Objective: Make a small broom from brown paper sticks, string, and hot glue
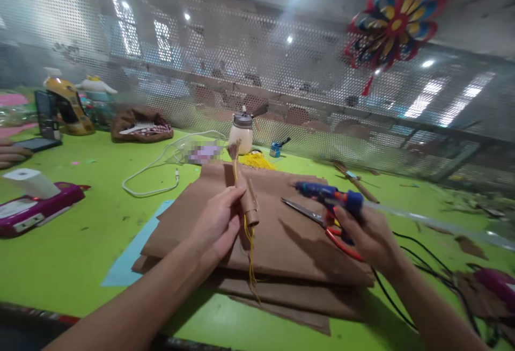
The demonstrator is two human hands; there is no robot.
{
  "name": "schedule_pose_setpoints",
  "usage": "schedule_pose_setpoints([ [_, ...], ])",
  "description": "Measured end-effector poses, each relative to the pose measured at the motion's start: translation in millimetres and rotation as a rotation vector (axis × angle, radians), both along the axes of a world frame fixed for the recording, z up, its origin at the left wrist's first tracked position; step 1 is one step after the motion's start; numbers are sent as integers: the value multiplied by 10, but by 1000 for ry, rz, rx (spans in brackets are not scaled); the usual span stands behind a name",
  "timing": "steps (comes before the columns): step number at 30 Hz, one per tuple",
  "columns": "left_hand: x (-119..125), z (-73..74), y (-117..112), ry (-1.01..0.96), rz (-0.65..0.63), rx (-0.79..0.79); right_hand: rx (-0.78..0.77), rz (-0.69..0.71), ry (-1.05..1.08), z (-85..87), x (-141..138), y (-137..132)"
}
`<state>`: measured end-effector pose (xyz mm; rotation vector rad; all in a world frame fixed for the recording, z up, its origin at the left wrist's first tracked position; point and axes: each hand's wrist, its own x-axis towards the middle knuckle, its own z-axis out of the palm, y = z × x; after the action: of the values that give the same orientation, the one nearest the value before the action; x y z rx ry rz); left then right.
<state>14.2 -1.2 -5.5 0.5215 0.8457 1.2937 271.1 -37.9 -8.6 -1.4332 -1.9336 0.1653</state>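
Observation:
My left hand (225, 217) is closed on a small rolled brown paper tube (251, 213), with a frayed brown tuft at its upper end. Yellow threads (251, 260) hang from its lower end. A blue glue gun (330, 196) is gripped in my right hand (370, 235), its nozzle pointing left towards the tube but apart from it. Below the gun lie scissors (309, 213) with red handles, partly hidden by the right hand. Both hands are above a stack of folded brown paper (193, 233).
A light-blue sheet (132, 254) sticks out under the stack. Behind stand a pale bottle (240, 135), yellow strands (259, 161) and a small blue jar (275, 150). A purple power strip (48, 209) and white cable (140, 194) lie left. Another person's hand (14, 153) rests at far left. Black cords (426, 265) trail right.

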Motion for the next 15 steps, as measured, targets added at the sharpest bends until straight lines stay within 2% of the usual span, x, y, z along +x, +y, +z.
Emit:
schedule_pose_setpoints([
  [4,53,-48,-50,-20,-73,56,95,-67,-118,23,142,587],
  [6,75,-74,-79,-8,-122,72,126,-31,-312,11,199,867],
  [7,83,-89,-88,5,-140,79,91,8,-454,-2,216,987],
  [8,89,-105,-93,20,-152,86,73,27,-504,-19,225,1089],
  [11,98,-152,-84,55,-188,114,37,77,-611,-70,218,1297],
  [15,100,-184,-63,75,-223,149,19,100,-694,-111,198,1439],
])
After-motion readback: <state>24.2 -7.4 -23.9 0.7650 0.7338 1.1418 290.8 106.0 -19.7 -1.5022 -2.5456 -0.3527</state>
